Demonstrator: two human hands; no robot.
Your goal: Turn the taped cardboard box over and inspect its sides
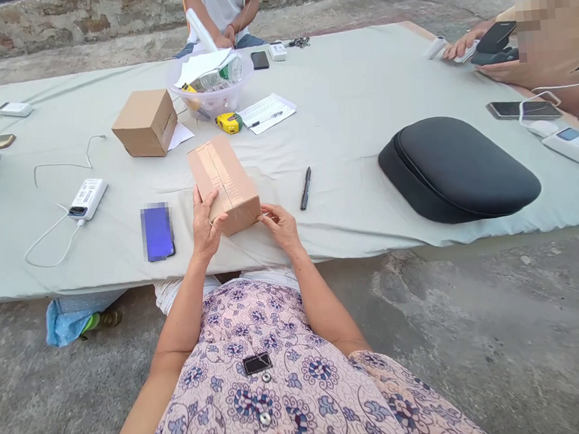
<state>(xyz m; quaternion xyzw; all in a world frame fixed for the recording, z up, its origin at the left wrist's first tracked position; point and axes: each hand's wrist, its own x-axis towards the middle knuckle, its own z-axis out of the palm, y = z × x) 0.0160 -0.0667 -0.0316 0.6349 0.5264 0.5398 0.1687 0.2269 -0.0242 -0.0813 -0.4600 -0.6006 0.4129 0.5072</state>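
A small cardboard box, taped along its top seam, rests at the near side of the table in front of me. My left hand grips its left side and near corner, thumb and fingers spread over the cardboard. At the near right corner, my right hand pinches the box's edge between thumb and fingers. Right of the box lies a black pen. A phone with a blurred blue screen is to the left of my left hand.
Beyond stand another cardboard box and a plastic basket holding papers and bottles. Nearby are a yellow tape measure and a written sheet. A black cushion sits right; a white power bank lies left. Two other people sit around the table.
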